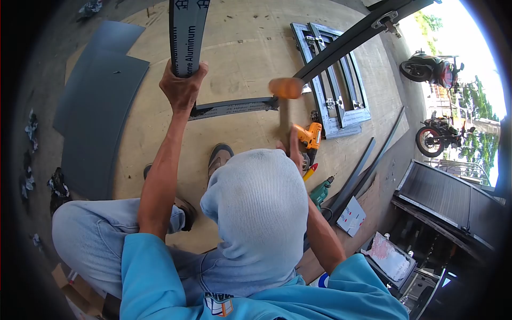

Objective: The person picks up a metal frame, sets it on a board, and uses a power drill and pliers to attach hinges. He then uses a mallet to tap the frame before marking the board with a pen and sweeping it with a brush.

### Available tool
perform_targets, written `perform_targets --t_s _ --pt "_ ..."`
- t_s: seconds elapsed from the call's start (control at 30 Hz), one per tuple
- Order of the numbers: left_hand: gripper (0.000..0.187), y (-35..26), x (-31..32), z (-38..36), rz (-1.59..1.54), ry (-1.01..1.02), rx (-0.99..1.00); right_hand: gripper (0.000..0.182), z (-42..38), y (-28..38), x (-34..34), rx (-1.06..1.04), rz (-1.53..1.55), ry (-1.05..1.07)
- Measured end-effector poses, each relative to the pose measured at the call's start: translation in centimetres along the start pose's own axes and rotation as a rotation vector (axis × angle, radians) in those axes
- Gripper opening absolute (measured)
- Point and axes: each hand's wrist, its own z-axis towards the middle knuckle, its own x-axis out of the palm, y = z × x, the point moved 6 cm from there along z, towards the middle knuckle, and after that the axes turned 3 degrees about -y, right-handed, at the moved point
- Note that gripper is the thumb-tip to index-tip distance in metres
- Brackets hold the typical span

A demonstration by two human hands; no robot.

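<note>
My left hand (183,88) grips a dark aluminum profile (188,42) wrapped in printed film, at the upper left. A short crosspiece (234,108) lies between this profile and a second long dark profile (341,48) running to the upper right. Partly hidden behind the light cap, my right hand (292,149) is closed on the handle of a mallet. The mallet's orange head (286,88), blurred by motion, is over the crosspiece's right end, where it meets the second profile.
An orange power drill (309,135) and a green drill (321,192) lie at the right. Beyond them is an assembled frame (333,80) with metal fittings. Dark sheets (101,117) lie at the left. The wooden board (240,58) bears the work; motorcycles stand outside.
</note>
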Motion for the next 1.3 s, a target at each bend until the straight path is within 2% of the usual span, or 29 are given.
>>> perform_targets --t_s 0.03,0.1,0.13,0.23,0.3,0.37,0.4,0.47,0.53,0.6,0.63,0.7,0.73,0.77,0.8,0.83,0.9,0.93,0.97,1.03,1.07,1.13,1.17,1.2,1.23,1.3 --pt "0.028 0.0 0.1 -0.1 -0.052 0.002 -0.034 0.061 -0.4 -2.4 1.8 0.305 -0.008 0.283" --pt "0.027 0.2 -0.1 0.3 -0.093 -0.002 -0.065 0.061 -2.1 -4.4 3.6 0.608 -0.011 0.576" --pt "0.026 0.1 -0.3 0.5 -0.073 -0.015 -0.062 0.059 -1.6 -2.1 3.0 0.333 -0.078 0.462" --pt "0.025 -0.5 -0.8 0.5 -0.070 0.001 -0.111 0.057 -1.4 1.2 0.0 0.340 -0.037 0.346" --pt "0.025 -0.7 -1.2 1.6 -0.096 -0.041 -0.060 0.055 -0.2 2.0 -1.7 0.181 -0.101 0.202" --pt "0.024 -2.3 -1.5 2.2 -0.090 -0.026 0.010 0.052 -1.5 1.2 -3.0 0.266 -0.086 0.214" --pt "0.024 -2.7 -1.7 2.5 -0.091 -0.045 -0.010 0.050 -2.9 0.6 -3.6 0.344 -0.087 0.240" --pt "0.024 -3.6 -2.4 3.1 -0.130 -0.073 -0.045 0.045 -8.1 -1.3 -5.0 0.246 -0.199 0.152" --pt "0.025 -5.0 -3.6 3.8 -0.148 -0.129 -0.053 0.044 -14.3 -3.9 -6.5 0.395 -0.281 0.173" --pt "0.021 -4.2 -5.3 5.2 -0.178 -0.151 -0.042 0.047 -18.2 -5.5 -7.6 0.145 -0.400 0.057" --pt "0.019 -4.9 -6.1 5.8 -0.206 -0.169 -0.051 0.052 -17.4 -4.8 -7.1 0.183 -0.351 0.058" --pt "0.021 -6.6 -7.9 7.2 -0.217 -0.186 -0.075 0.065 -13.1 -4.0 -3.6 0.092 -0.289 0.190" --pt "0.021 -7.8 -8.9 8.2 -0.206 -0.240 -0.007 0.065 -10.5 -4.2 -1.2 0.053 -0.218 0.126" --pt "0.023 -7.7 -10.3 10.0 -0.154 -0.252 0.043 0.073 -7.6 -4.1 2.2 -0.010 -0.222 0.231" --pt "0.026 -10.2 -11.6 10.9 -0.143 -0.253 0.083 0.081 -5.2 -3.9 5.2 -0.072 -0.241 0.344" --pt "0.026 -12.3 -13.5 12.2 -0.149 -0.272 0.148 0.081 -3.1 -3.7 7.4 -0.108 -0.196 0.307" --pt "0.025 -15.1 -17.4 15.2 -0.064 -0.274 0.126 0.094 -0.5 -4.2 14.1 -0.301 -0.430 0.526" --pt "0.027 -16.4 -19.8 16.7 0.019 -0.273 0.196 0.093 0.2 -4.7 16.5 -0.421 -0.518 0.532" --pt "0.028 -17.6 -22.3 18.3 0.103 -0.264 0.256 0.093 1.1 -4.3 18.4 -0.421 -0.491 0.521" --pt "0.033 -19.8 -27.1 20.2 0.231 -0.240 0.325 0.093 0.3 -7.2 21.0 -0.351 -0.679 0.913" --pt "0.032 -21.7 -28.3 19.4 0.328 -0.200 0.262 0.092 0.2 -7.6 21.7 -0.379 -0.733 0.882" --pt "0.042 -22.8 -30.8 18.2 0.577 -0.215 0.299 0.090 0.1 -6.3 20.6 -0.405 -0.626 0.892" --pt "0.044 -21.9 -32.0 18.2 0.720 -0.231 0.218 0.089 -0.1 -6.3 20.2 -0.465 -0.584 0.831" --pt "0.049 -19.9 -33.7 19.6 0.772 -0.190 0.253 0.083 0.0 -6.5 19.7 -0.541 -0.555 0.675" --pt "0.058 -17.8 -35.5 20.9 0.822 -0.150 0.290 0.088 0.4 -6.7 19.1 -0.550 -0.585 0.649" --pt "0.060 -14.3 -37.2 21.6 0.945 -0.209 0.463 0.074 1.6 -6.3 13.5 -0.426 -0.516 0.475"
